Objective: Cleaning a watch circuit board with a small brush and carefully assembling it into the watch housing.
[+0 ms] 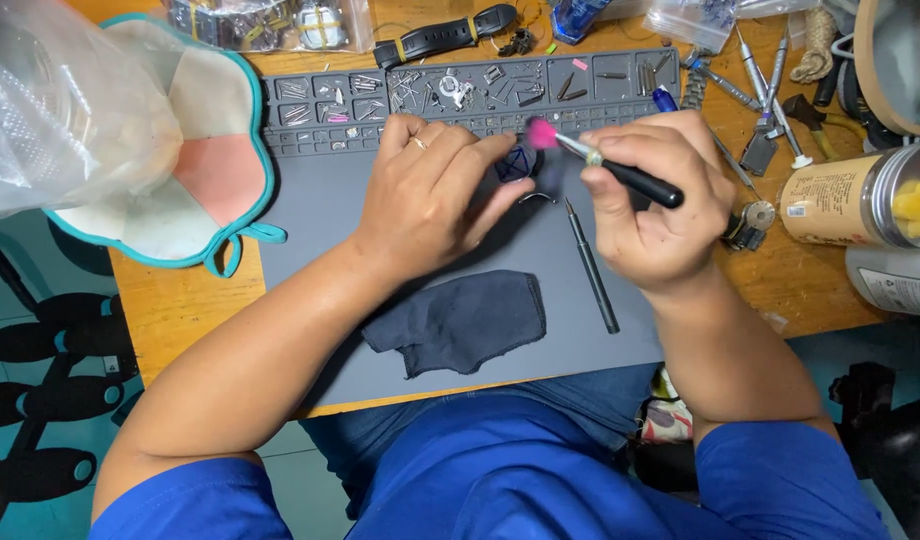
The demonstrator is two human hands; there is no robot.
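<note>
At the centre of the grey work mat (310,215), from the hands outward:

- Right hand (652,200): fingers curled shut around a small brush (605,164) with a black handle, metal ferrule and pink bristles; bristle tip points left, toward the other hand.
- Left hand (430,190): fingers bent and pressed together on a small dark blue part (517,162), mostly hidden under the fingertips; what kind of part cannot be told. A ring sits on one finger.
- Brush tip: just above the dark part, at the left fingertips; whether it touches cannot be told.
- Thin black tool (592,265): lying loose on the mat between the hands, tip pointing away from the person.
- Dark cloth (460,322): crumpled, on the mat below the left hand, near the mat's front edge.
- Parts tray (470,90): the mat's far strip of small compartments, holding pins, screws and tiny metal pieces.
- Black watch strap (445,36): beyond the tray, on the wooden bench.
- Screwdrivers (765,75): several, right of the tray.
- Cardboard canister (840,200): on its side, far right.
- Padded mitt (205,150): teal-edged, left of the mat.
</note>
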